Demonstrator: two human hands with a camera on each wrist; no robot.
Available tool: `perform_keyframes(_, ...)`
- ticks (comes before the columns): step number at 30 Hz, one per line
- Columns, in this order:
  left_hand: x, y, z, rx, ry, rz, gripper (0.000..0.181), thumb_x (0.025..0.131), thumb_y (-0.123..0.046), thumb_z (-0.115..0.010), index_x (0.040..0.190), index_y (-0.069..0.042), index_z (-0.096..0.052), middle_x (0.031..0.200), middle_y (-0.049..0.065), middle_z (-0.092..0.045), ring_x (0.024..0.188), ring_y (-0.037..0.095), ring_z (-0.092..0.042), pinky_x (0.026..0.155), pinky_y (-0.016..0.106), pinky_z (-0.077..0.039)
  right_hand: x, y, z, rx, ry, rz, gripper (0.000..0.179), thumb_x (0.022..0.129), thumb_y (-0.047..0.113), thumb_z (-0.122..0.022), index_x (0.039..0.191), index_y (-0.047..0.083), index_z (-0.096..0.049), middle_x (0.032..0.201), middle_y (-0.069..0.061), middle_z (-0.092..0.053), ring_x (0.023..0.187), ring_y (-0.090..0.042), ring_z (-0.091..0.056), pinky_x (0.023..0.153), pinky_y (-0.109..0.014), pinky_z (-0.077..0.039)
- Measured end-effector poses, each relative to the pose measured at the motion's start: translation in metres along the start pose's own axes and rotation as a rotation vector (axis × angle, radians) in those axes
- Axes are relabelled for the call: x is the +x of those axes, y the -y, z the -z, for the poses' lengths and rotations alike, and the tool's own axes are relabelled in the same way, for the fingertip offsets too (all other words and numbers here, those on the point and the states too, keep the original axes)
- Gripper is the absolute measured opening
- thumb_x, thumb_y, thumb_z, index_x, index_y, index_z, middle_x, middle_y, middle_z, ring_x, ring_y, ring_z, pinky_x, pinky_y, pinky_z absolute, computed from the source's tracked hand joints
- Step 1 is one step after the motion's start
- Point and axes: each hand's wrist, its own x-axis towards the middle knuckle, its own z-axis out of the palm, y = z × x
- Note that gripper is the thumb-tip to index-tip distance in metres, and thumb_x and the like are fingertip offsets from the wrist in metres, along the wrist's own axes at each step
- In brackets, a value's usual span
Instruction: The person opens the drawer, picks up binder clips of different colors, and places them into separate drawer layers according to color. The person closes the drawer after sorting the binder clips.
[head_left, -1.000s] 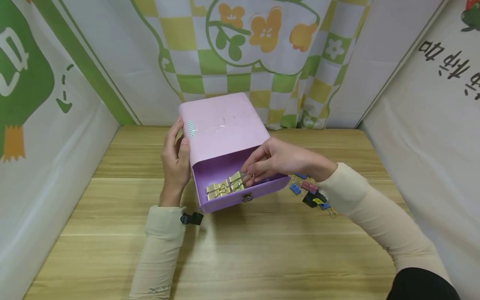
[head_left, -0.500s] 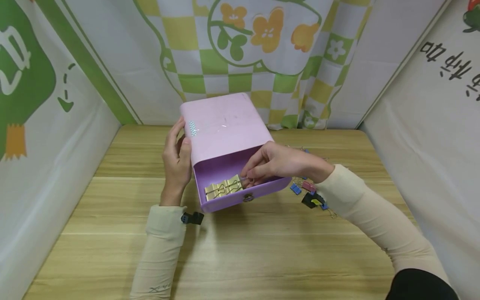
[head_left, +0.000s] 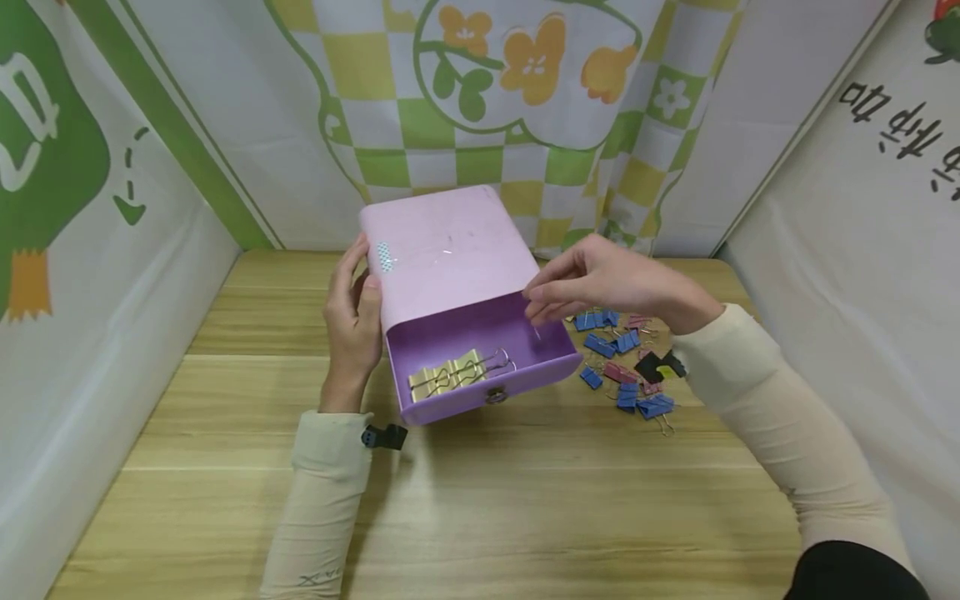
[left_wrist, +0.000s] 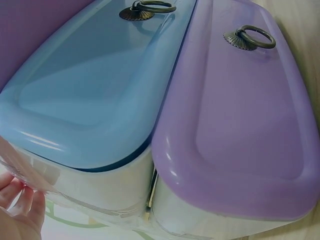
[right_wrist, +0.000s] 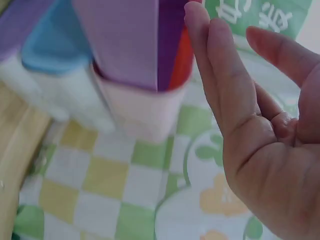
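Wood-grained table (head_left: 525, 517) is being occupied by a pink box (head_left: 457, 246), touched at nine o'clock by the left hand (head_left: 354, 321), fingers laid along it. Gold binder clips (head_left: 446, 377) are being contained at eight o'clock in its purple drawer (head_left: 536, 382). At two o'clock over this, the right hand (head_left: 603, 282) is being held, fingers extended, thumb apart.

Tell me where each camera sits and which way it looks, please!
Head: on the head, looking forward and down at the open purple drawer with gold clips; left hand, right hand and sleeves show.
Left wrist: worn there, looking at the blue drawer front and a closed purple front; the left hand's fingers peek in, bottom left.
Right wrist: worn there, looking past the open purple drawer to the checked cloth; the right hand shows.
Shared: both wrist views show the blue drawer front; head and right wrist views share the checked cloth.
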Motion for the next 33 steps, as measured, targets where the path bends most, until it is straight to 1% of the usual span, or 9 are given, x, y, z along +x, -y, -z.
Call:
perform_keyframes(4, 0.001, 0.000, 0.001, -0.001, -0.004, -0.007, 0.053, 0.102, -0.016, -0.050, 0.153, 0.000, -0.051, 0.164, 0.014, -0.047, 0.152, 0.030, -0.046, 0.125, 0.037, -0.046, -0.002, -0.005, 0.018, -0.033, -0.081, 0.000, 0.035, 0.104, 0.022, -0.067, 0.128, -0.002, -0.073, 0.114, -0.016, -0.080, 0.108, -0.028, -0.079, 0.097, -0.040, -0.065)
perform_keyframes(7, 0.001, 0.000, 0.001, 0.008, -0.003, -0.009, 0.053, 0.102, -0.018, -0.050, 0.153, -0.001, -0.052, 0.164, 0.013, -0.047, 0.152, 0.028, -0.046, 0.125, 0.036, -0.046, 0.000, -0.014, 0.030, -0.058, -0.126, -0.013, 0.034, 0.104, 0.024, -0.067, 0.127, 0.000, -0.074, 0.114, -0.016, -0.080, 0.105, -0.026, -0.079, 0.095, -0.039, -0.066)
perform_keyframes(10, 0.001, 0.001, 0.002, 0.012, 0.003, -0.012, 0.054, 0.103, -0.020, -0.049, 0.153, -0.002, -0.051, 0.164, 0.011, -0.048, 0.152, 0.027, -0.046, 0.125, 0.035, -0.046, 0.003, -0.026, 0.040, -0.078, -0.162, -0.029, 0.035, 0.105, 0.025, -0.066, 0.126, -0.001, -0.073, 0.114, -0.018, -0.080, 0.103, -0.026, -0.079, 0.095, -0.038, -0.066)
perform_keyframes(13, 0.000, 0.001, 0.002, 0.005, 0.003, -0.015, 0.054, 0.103, -0.020, -0.049, 0.153, -0.001, -0.051, 0.164, 0.012, -0.048, 0.151, 0.027, -0.046, 0.124, 0.035, -0.046, 0.010, -0.043, 0.049, -0.126, -0.197, -0.039, 0.035, 0.105, 0.023, -0.064, 0.126, -0.003, -0.073, 0.114, -0.019, -0.079, 0.100, -0.025, -0.080, 0.092, -0.036, -0.067)
perform_keyframes(17, 0.001, 0.001, 0.002, 0.003, 0.002, -0.012, 0.053, 0.103, -0.020, -0.049, 0.153, -0.002, -0.052, 0.164, 0.010, -0.048, 0.152, 0.027, -0.046, 0.125, 0.036, -0.046, 0.025, -0.072, 0.059, -0.211, -0.239, -0.064, 0.033, 0.106, 0.019, -0.062, 0.125, -0.006, -0.073, 0.114, -0.023, -0.079, 0.093, -0.021, -0.080, 0.086, -0.031, -0.068)
perform_keyframes(21, 0.000, 0.001, 0.002, 0.007, 0.007, -0.009, 0.053, 0.104, -0.019, -0.050, 0.154, -0.003, -0.052, 0.164, 0.009, -0.047, 0.152, 0.027, -0.045, 0.125, 0.039, -0.045, 0.041, -0.097, 0.065, -0.246, -0.268, -0.090, 0.033, 0.106, 0.015, -0.061, 0.126, -0.010, -0.070, 0.115, -0.027, -0.077, 0.089, -0.019, -0.079, 0.084, -0.030, -0.068)
perform_keyframes(24, 0.000, 0.000, 0.001, 0.005, 0.007, -0.013, 0.053, 0.103, -0.018, -0.050, 0.154, -0.002, -0.052, 0.164, 0.011, -0.047, 0.152, 0.028, -0.045, 0.125, 0.041, -0.045, 0.053, -0.113, 0.068, -0.289, -0.299, -0.091, 0.033, 0.105, 0.014, -0.063, 0.126, -0.011, -0.070, 0.115, -0.028, -0.077, 0.093, -0.024, -0.079, 0.088, -0.035, -0.067)
perform_keyframes(29, -0.001, 0.000, 0.000, 0.005, 0.006, -0.026, 0.053, 0.103, -0.018, -0.049, 0.154, -0.002, -0.051, 0.164, 0.012, -0.048, 0.152, 0.028, -0.046, 0.125, 0.042, -0.046, 0.072, -0.127, 0.071, -0.453, -0.339, -0.073, 0.032, 0.102, 0.016, -0.065, 0.123, -0.007, -0.074, 0.112, -0.026, -0.078, 0.104, -0.041, -0.076, 0.091, -0.043, -0.067)
perform_keyframes(33, -0.002, 0.001, 0.000, 0.005, 0.011, -0.021, 0.053, 0.103, -0.018, -0.050, 0.154, -0.003, -0.051, 0.164, 0.011, -0.048, 0.152, 0.028, -0.046, 0.125, 0.044, -0.045, 0.086, -0.132, 0.071, -0.522, -0.336, -0.099, 0.032, 0.101, 0.017, -0.067, 0.122, -0.006, -0.074, 0.113, -0.025, -0.078, 0.108, -0.044, -0.074, 0.096, -0.049, -0.064)
